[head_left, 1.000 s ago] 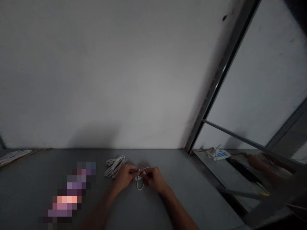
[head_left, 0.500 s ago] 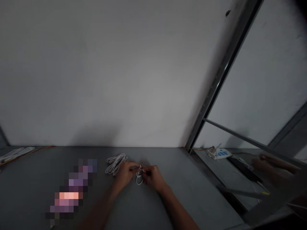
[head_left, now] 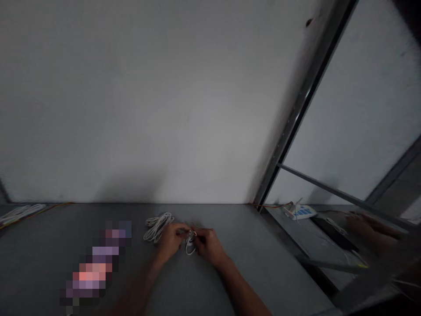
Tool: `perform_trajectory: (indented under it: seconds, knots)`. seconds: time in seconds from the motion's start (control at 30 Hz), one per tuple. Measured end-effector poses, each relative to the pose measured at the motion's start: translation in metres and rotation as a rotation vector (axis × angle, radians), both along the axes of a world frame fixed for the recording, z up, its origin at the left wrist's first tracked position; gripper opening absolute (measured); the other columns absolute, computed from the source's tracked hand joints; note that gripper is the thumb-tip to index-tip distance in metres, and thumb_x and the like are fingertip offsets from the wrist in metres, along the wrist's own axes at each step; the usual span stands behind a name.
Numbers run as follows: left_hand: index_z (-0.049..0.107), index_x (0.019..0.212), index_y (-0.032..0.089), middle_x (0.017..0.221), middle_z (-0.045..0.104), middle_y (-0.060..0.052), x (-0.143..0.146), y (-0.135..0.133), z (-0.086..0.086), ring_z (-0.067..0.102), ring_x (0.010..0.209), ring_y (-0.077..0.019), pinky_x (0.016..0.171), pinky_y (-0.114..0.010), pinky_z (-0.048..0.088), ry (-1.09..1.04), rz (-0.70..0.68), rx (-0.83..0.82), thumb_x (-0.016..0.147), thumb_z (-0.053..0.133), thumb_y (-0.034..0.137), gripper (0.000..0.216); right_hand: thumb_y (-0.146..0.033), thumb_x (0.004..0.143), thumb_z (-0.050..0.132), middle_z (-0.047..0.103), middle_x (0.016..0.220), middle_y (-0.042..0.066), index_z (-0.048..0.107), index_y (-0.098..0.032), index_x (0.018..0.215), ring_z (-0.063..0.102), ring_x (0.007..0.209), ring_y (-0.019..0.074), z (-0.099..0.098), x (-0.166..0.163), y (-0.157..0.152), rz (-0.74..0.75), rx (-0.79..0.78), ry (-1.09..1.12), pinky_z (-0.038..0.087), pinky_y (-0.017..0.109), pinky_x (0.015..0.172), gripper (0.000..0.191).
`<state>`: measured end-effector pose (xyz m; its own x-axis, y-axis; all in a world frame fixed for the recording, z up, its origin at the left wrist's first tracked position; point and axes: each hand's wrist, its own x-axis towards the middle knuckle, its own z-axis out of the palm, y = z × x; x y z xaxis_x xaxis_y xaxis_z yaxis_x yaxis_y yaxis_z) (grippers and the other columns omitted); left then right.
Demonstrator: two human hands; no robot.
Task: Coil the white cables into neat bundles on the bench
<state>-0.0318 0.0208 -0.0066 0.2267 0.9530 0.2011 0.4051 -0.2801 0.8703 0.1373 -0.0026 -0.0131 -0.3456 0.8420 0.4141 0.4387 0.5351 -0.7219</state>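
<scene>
While the left hand (head_left: 169,240) and right hand (head_left: 208,245) pinch a white cord (head_left: 190,244) shut between their fingers at the grey table (head_left: 250,272), a coiled white cord (head_left: 157,227) just beside the left hand, a pixelated patch (head_left: 97,263) farther left, a metal rail (head_left: 342,196) crossing the right side, beyond it a white device (head_left: 299,212) and another person's hand (head_left: 371,230)

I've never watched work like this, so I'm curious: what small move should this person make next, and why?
I'd guess the right hand should gently draw the small white cord loop snug. Both hands pinch the cord just above that loop, which sits loose between them over the grey table. The coiled white cord lies beyond the left hand, so it seems not to be in the way.
</scene>
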Motion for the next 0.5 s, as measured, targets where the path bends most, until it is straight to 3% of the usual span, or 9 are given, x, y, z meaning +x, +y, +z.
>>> perform_trajectory:
  seconds: [0.3,0.5]
  knots:
    - [0.074,0.073,0.015,0.064,0.072,-0.006,0.0025,-0.0016,0.0013,0.057,0.044,-0.0164,0.05,-0.027,0.04,0.039,0.018,-0.014,0.073,0.056,0.038,0.03,-0.012,0.081,0.045,0.049,0.057,-0.004,0.062,-0.017,0.07,0.041,0.053,0.0094,-0.0017,0.0003,0.0,-0.025,-0.005,0.001,0.028,0.02,0.053,0.022]
    - [0.074,0.072,0.019,0.075,0.077,-0.005,0.0064,-0.0034,-0.0006,0.068,0.074,-0.0227,0.067,-0.029,0.048,0.056,0.0,0.051,0.072,0.056,0.029,0.021,-0.012,0.078,0.044,0.047,0.058,-0.004,0.06,-0.017,0.066,0.039,0.056,0.0098,-0.0015,-0.0008,0.0003,-0.034,0.01,0.005,0.027,0.02,0.055,0.021]
